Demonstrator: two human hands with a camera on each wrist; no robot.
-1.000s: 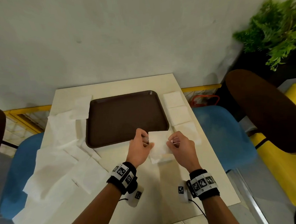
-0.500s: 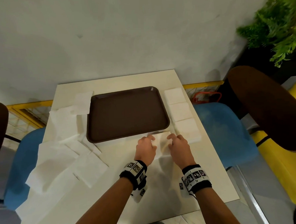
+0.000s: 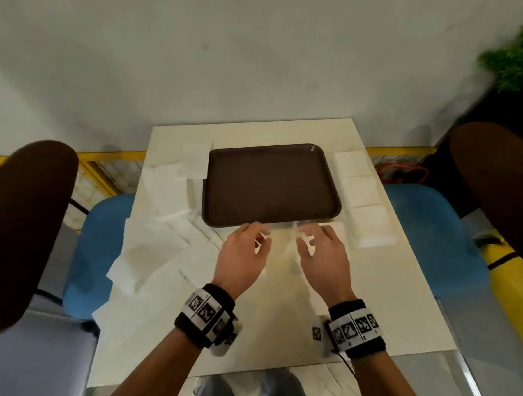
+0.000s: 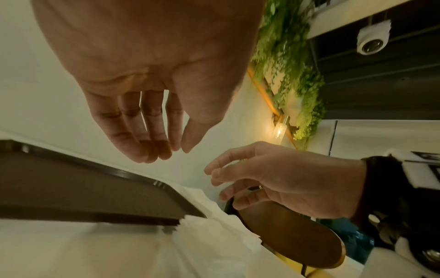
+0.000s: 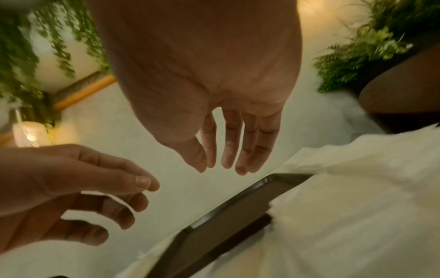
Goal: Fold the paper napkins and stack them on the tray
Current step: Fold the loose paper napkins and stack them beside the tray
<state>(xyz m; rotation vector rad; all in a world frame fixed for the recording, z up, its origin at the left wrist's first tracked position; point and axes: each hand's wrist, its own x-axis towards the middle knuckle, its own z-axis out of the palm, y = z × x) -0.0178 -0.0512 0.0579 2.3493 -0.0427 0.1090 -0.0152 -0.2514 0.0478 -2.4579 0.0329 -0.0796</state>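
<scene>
1. Both hands have let go since a second ago: then they pinched a napkin upright between them, half a second ago they pressed it flat, and now they are lifted off it, while the head camera has swung left so the table [image 3: 395,296] sits centred.
2. The brown tray [image 3: 270,183] lies at the far middle of the table and carries no napkins yet.
3. Unfolded napkins [image 3: 148,252] sprawl in a loose heap to the tray's left, some hanging over the table edge.
4. Three folded napkins [image 3: 364,198] lie in a row just beside the tray's right rim, not on it.
5. The napkin in hand [image 3: 282,251] lies flat on the table just in front of the tray's near rim, between the two hands; motion blur hides its edges.
6. The left hand [image 3: 242,256] hovers with fingers relaxed and slightly spread, holding nothing, as the wrist view confirms.
7. The right hand [image 3: 324,255] mirrors it, fingers loosely extended and empty.
8. Judged from this, the fold is likely being finished. To do it well, the person should check that the corners meet, run the fingertips along the crease, then carry the napkin to the tray without letting it spring apart.
</scene>
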